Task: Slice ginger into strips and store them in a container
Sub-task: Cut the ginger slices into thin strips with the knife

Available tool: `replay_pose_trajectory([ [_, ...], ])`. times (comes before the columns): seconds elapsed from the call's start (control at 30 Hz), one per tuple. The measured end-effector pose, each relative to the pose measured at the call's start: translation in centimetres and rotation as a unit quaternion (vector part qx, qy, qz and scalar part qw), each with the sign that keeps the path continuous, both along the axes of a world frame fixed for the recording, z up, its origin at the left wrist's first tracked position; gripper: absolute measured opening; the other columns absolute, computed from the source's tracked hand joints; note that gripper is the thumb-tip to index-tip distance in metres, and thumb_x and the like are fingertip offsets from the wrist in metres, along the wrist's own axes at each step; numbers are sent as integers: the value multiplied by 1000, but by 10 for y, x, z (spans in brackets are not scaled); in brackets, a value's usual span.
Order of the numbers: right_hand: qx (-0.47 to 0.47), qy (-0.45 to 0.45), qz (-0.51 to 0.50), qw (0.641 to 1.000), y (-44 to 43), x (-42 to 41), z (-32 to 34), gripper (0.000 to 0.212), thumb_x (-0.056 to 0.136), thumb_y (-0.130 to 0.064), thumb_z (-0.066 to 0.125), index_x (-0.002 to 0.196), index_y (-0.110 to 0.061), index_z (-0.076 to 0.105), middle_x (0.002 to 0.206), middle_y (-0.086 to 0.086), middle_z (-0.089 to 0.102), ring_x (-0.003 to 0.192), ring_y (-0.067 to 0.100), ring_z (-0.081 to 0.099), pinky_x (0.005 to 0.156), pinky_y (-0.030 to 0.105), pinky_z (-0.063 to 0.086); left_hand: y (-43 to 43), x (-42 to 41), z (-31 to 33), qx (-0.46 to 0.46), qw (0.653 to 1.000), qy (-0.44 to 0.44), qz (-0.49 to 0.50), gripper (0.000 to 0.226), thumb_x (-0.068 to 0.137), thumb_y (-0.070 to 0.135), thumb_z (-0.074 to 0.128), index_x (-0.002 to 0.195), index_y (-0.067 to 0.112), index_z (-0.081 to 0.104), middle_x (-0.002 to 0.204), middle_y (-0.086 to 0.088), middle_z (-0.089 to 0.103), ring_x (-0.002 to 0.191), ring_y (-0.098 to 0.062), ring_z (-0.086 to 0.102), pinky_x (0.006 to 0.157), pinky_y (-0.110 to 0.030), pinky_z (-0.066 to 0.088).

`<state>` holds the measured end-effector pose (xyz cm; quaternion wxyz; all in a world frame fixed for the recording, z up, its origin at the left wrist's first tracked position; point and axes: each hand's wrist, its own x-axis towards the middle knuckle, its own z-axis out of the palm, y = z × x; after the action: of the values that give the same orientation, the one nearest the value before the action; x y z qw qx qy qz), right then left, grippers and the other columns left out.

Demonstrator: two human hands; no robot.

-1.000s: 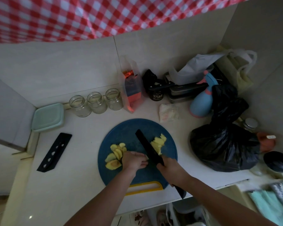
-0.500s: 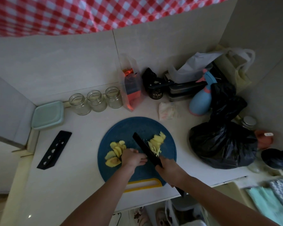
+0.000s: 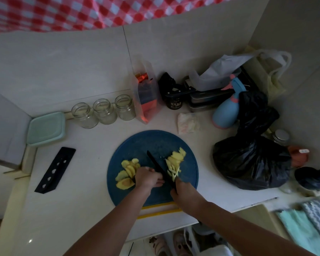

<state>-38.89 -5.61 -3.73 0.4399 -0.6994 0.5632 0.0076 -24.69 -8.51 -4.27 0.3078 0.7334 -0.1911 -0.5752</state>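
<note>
**Q:** Surface?
**A:** Pale table [image 3: 81,182], with a round blue cutting board [image 3: 146,145] at its near edge.

**Q:** Hands?
**A:** The right hand [image 3: 185,189] wraps the handle of the black knife [image 3: 157,165], whose blade slants across the board's centre. The left hand [image 3: 148,178] lies curled just left of the blade; whether it grips anything cannot be told.

**Q:** Ginger?
**A:** Ginger slices [image 3: 127,174] lie on the board's left and ginger strips [image 3: 175,163] on its right, against the blade. A lidded teal container [image 3: 46,128] sits well left of the board.
</note>
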Motion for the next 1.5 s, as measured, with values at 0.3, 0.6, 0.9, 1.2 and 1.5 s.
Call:
replay_pose_trajectory([
  [0.3,4,1,-24,1000,-13,13,-1,14,98,-24,42,99,-10,43,88,5,52,78,18,51,67,27,39,-3,2,3,14,1000,-1,-16,19,81,-11,61,85,3,49,74,-19,63,60,-24,64,48,-27,55],
  [0.6,40,-23,-70,996,-23,-30,15,24,98,-28,43,100,-7,55,75,5,55,49,12,52,37,19,41,-1,-4,7,-17,999,32,-11,24,83,-8,65,87,7,46,75,-14,60,63,-20,60,44,-19,53],
  [0.9,-8,-23,-136,990,-33,-34,42,31,92,-22,49,63,-11,46,57,-1,44,45,6,41,38,15,28,-23,3,28,-101,994,-29,13,11,92,-1,53,101,4,56,87,-14,65,66,-20,65,52,-23,55],
  [1.2,-192,212,91,954,-36,-28,71,28,97,-28,41,102,-8,60,94,10,62,73,21,51,61,28,38,-1,15,55,-381,758,-400,-345,56,84,-1,54,134,24,51,152,0,25,142,-18,12,114,-31,14],
  [1.5,-249,243,150,925,-37,-35,62,24,97,-26,42,107,-11,59,101,10,67,89,27,64,63,30,40,10,2,40,-350,633,-415,-552,64,87,57,50,144,44,24,154,11,-21,139,-12,-31,113,-34,-16],
])
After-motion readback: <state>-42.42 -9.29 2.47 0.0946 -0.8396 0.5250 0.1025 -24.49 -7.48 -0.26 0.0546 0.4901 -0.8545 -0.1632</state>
